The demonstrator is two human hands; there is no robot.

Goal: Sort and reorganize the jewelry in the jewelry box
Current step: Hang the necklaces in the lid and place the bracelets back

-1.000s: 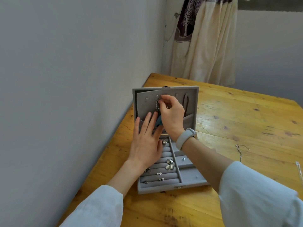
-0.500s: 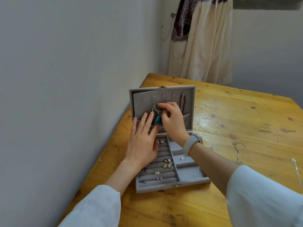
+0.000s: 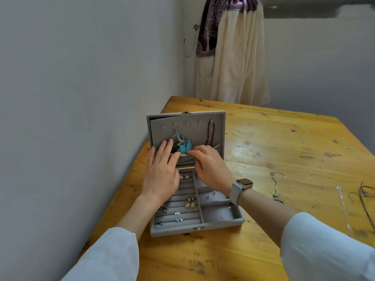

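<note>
1. The dangling silver earring with turquoise feather drops [image 3: 181, 143] hangs from a hook inside the upright lid of the grey velvet jewelry box [image 3: 221, 223]; it looks light, tangle-prone and delicate, best held by its wire hook.
2. The right hand [image 3: 211, 169] pinches a feather tip.
3. The left hand [image 3: 162, 173] lies flat with straight fingers against the lid pocket.
4. No readable writing anywhere.

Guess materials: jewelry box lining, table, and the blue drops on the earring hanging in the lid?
Jewelry box lining: looks like grey velvet or felt, matte, no glare. Table: wood, probably pine, with visible knots and grain; glossy varnish judging by the window sheen. Blue drops: opaque turquoise, maybe fabric, feather or enamel; cannot tell. Their hook and rings look like silvery metal.
</note>
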